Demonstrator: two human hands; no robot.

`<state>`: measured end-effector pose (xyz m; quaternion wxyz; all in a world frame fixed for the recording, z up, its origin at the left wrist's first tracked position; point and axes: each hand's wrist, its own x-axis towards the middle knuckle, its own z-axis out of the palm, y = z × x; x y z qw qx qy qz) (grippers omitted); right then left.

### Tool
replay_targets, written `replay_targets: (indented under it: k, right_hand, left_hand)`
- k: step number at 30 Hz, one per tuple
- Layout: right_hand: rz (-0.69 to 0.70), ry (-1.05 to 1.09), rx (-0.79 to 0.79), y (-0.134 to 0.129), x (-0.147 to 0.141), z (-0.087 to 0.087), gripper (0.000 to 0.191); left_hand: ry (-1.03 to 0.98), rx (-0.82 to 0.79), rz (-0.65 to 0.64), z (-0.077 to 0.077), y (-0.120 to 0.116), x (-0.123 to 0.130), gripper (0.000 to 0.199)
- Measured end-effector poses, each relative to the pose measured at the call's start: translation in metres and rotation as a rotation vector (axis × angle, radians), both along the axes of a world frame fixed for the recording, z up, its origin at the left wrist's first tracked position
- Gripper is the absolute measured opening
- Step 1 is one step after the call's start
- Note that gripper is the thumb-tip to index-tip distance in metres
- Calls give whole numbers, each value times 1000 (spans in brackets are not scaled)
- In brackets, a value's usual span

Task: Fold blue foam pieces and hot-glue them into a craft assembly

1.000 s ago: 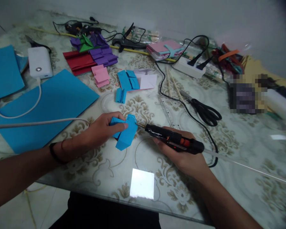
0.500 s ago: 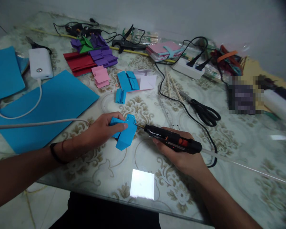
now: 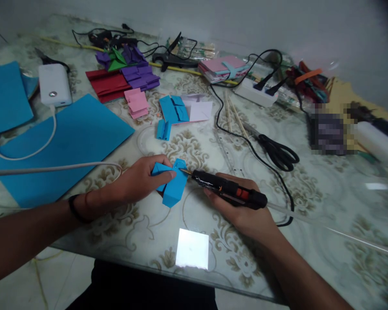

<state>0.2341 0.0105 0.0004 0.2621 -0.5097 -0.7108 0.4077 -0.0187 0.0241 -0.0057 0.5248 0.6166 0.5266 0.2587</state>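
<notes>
My left hand (image 3: 145, 176) pinches a folded piece of blue paper (image 3: 174, 188) between thumb and fingers, a little above the table. Near the paper's top edge runs a shiny curved line that looks like glue. My right hand (image 3: 242, 211) is wrapped round a black hot glue gun (image 3: 229, 189), with a long clear glue stick (image 3: 291, 213) sticking out of its back. The gun's metal nozzle (image 3: 185, 171) is at the paper's upper right part, touching it or very close. The trigger fingers are mostly hidden under the gun.
Blue sheets (image 3: 67, 146) and a white power bank (image 3: 54, 85) with its cable lie left. Folded blue pieces (image 3: 174, 110), a pink one (image 3: 136, 103) and purple ones (image 3: 140, 76) lie beyond my hands. Black-handled scissors (image 3: 276, 153), a black cord and a white power strip (image 3: 257, 91) are right.
The blue paper has tilted and shifted slightly right and toward me in my left hand. The glue gun has moved a little left, its nozzle now further over the paper.
</notes>
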Motion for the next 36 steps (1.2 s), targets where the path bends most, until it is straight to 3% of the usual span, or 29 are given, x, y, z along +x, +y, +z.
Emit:
replay_targets:
  k: [14,31,36]
  right_hand:
    - [-36,-26,-3,-2,-1,-1,29]
    - [-24,-45,15,0,2,2,24]
    - [-18,-36,54,0,2,1,33]
  left_hand:
    - [-61,-60,-2,0,-2,2,19]
    - [-9,-10,15,1,0,1,21]
    - [-19,-18,35,1,0,1,22]
